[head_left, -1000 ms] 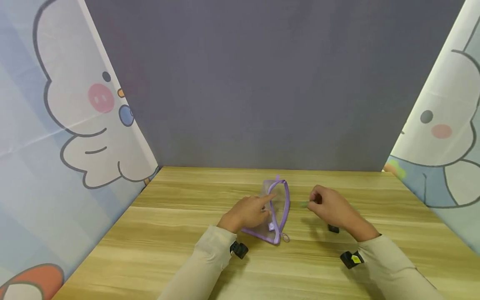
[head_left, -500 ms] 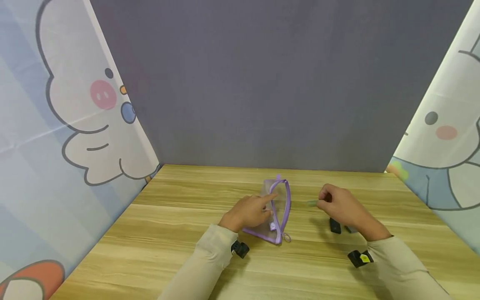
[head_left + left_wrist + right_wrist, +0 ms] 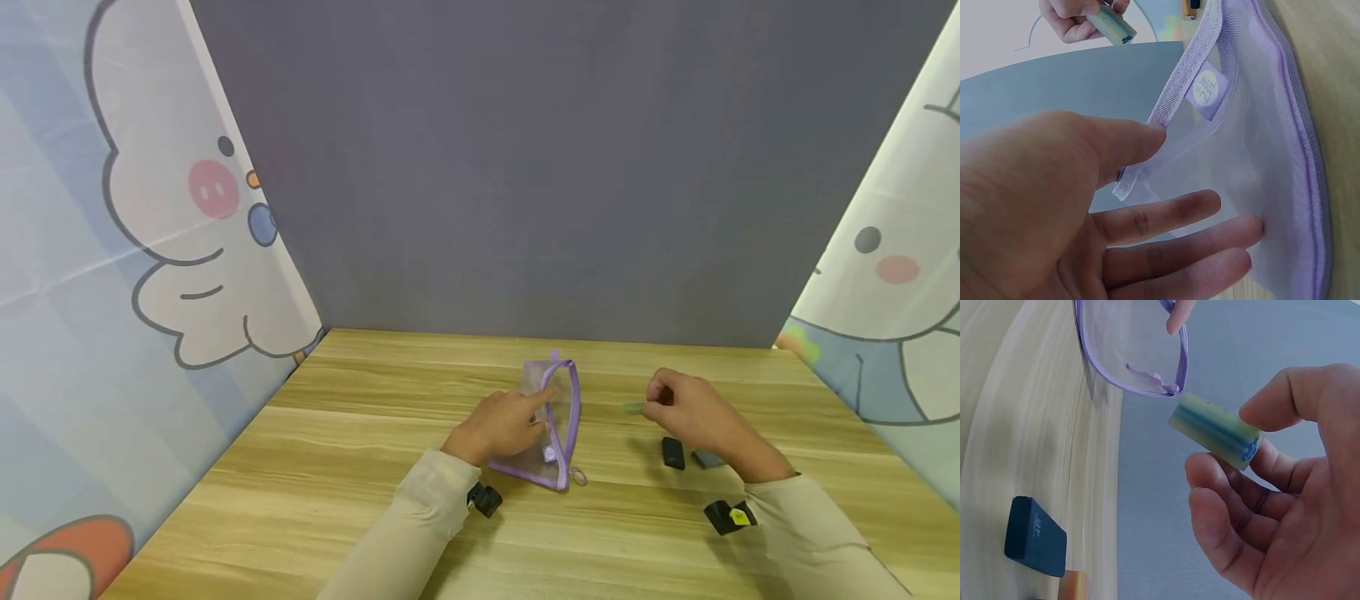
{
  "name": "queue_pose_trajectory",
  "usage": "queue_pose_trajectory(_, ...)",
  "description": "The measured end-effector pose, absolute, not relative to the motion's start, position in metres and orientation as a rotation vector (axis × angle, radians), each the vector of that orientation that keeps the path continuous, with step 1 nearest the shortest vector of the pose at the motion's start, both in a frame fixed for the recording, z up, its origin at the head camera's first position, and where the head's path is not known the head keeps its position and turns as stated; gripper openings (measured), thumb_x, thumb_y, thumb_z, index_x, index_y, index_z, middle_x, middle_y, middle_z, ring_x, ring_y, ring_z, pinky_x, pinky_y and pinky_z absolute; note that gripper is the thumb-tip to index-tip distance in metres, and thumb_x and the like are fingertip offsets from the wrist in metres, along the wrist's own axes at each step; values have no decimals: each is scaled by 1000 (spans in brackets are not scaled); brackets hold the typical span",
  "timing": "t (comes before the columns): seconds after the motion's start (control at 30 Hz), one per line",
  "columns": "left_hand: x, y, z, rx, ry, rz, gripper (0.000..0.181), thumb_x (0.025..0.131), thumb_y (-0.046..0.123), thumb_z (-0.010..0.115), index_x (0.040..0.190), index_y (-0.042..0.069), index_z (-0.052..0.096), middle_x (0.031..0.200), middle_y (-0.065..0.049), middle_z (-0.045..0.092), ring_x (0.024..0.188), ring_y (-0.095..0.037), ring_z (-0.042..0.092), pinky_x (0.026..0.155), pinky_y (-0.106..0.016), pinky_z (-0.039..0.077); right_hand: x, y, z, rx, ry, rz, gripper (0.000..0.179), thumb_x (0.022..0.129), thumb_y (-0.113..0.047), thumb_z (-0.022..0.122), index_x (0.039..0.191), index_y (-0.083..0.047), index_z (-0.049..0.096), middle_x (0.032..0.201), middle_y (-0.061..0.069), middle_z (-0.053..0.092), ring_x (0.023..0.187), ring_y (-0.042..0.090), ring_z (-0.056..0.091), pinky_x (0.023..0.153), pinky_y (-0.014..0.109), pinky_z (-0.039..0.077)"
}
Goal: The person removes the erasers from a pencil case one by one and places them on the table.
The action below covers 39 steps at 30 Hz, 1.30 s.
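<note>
A translucent mesh zip pouch with purple edging lies on the table, its mouth spread toward the right. My left hand grips the pouch's rim, the thumb pressed on the zip band in the left wrist view. Its index finger reaches across the mouth, while the other fingers stay loose beside the mesh. To the right of the pouch, my right hand pinches a small pale green cylinder with blue streaks and a blue-patterned end. That cylinder points toward the pouch's mouth, apart from it.
Below my right hand sit a small black block and a dark grey piece. An orange block shows at the bottom of the right wrist view. A grey panel stands behind the wooden table, with printed cloth at both sides.
My right hand has moved right, away from the pouch, still pinching the green cylinder; the black block and grey piece have come into fuller view. My left hand keeps its hold on the rim.
</note>
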<state>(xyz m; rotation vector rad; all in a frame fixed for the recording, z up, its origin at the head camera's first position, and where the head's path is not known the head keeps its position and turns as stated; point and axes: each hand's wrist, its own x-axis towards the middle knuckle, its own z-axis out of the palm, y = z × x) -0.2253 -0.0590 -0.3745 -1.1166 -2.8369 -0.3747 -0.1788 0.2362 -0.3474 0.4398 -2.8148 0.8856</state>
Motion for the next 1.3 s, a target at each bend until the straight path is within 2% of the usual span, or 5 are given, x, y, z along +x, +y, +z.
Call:
queue_pose_trajectory(0.47, -225, -57, -380, -1099, -2837, -350, 57, 99, 27, 61, 153, 26, 45, 55, 7, 46, 47, -10, 42, 49, -26, 39, -174, 243, -352, 452, -2814, 904, 10, 96, -13, 62, 88, -11, 56, 72, 0, 52, 59, 15, 46, 56, 30, 39)
queue_pose_trajectory(0.83, -226, -58, -377, -1120, -2811, -349, 58, 98, 26, 63, 153, 23, 45, 53, 8, 41, 43, -8, 35, 46, -26, 35, -179, 253, -353, 469, -2817, 909, 9, 97, -13, 59, 88, -11, 58, 70, -1, 53, 58, 14, 46, 57, 30, 40)
queue_pose_trajectory(1.07, -228, -57, -380, -1110, -2834, -379, 57, 98, 27, 63, 152, 24, 46, 54, 8, 44, 46, -9, 40, 49, -26, 38, -181, 261, -355, 418, -2882, 939, 9, 97, -15, 59, 90, -8, 58, 68, 0, 55, 55, 15, 50, 53, 30, 42)
queue_pose_trajectory(1.3, -228, -58, -376, -1108, -2821, -346, 56, 98, 27, 62, 152, 24, 46, 54, 7, 45, 47, -10, 42, 50, -27, 39, -184, 266, -353, 432, -2873, 857, 9, 96, -16, 63, 90, -9, 59, 74, 0, 61, 59, 14, 51, 54, 29, 42)
